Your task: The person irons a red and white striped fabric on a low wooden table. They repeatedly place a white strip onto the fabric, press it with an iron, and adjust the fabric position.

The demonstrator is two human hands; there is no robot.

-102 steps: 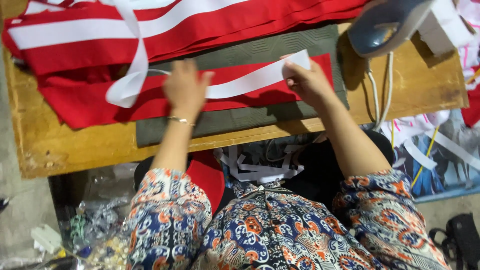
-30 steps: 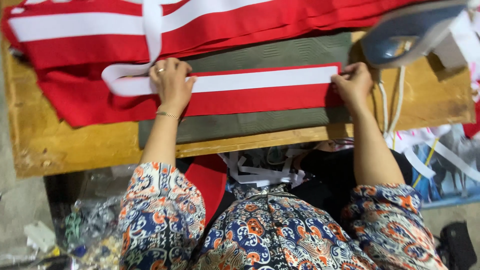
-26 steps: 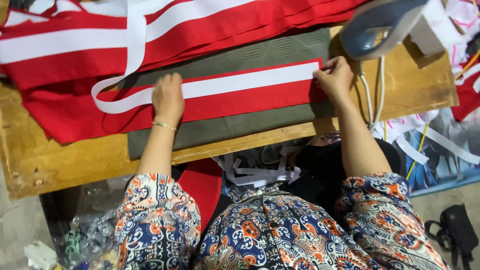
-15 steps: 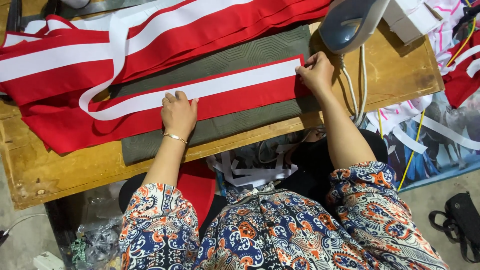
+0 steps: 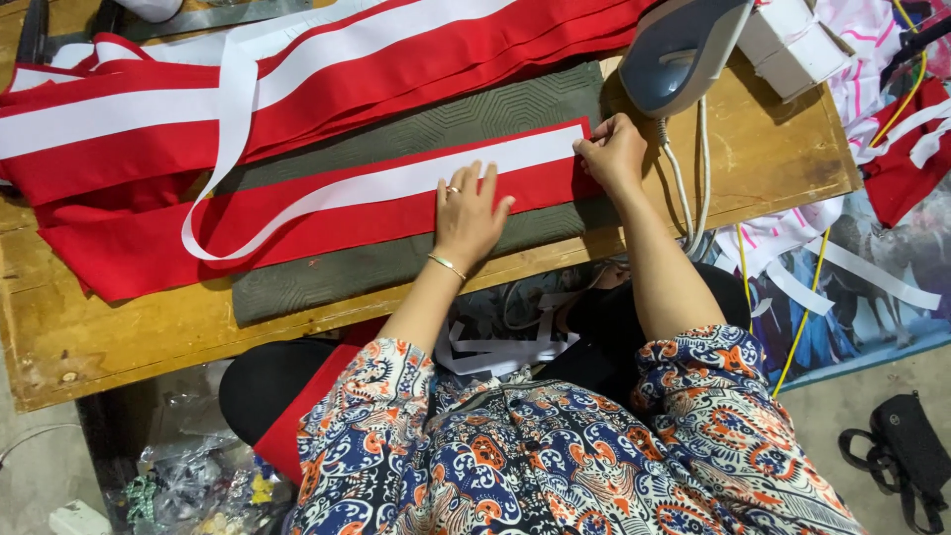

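Observation:
A red fabric strip (image 5: 297, 223) lies across a green quilted pad (image 5: 396, 263) on the wooden table (image 5: 119, 337). A white ribbon (image 5: 376, 183) runs along the strip and loops off at its left end. My left hand (image 5: 468, 213) lies flat on the ribbon and red strip near the middle, fingers spread. My right hand (image 5: 612, 154) pinches the right end of the ribbon and strip, next to the iron.
A blue-grey iron (image 5: 679, 50) stands at the table's back right, its white cord (image 5: 693, 188) hanging over the edge. More red-and-white strips (image 5: 198, 89) are piled at the back. A white box (image 5: 788, 40) sits right; fabric scraps and a black bag (image 5: 901, 456) lie on the floor.
My left hand has slid right along the white ribbon toward the middle of the strip. My right hand still holds the strip's right end.

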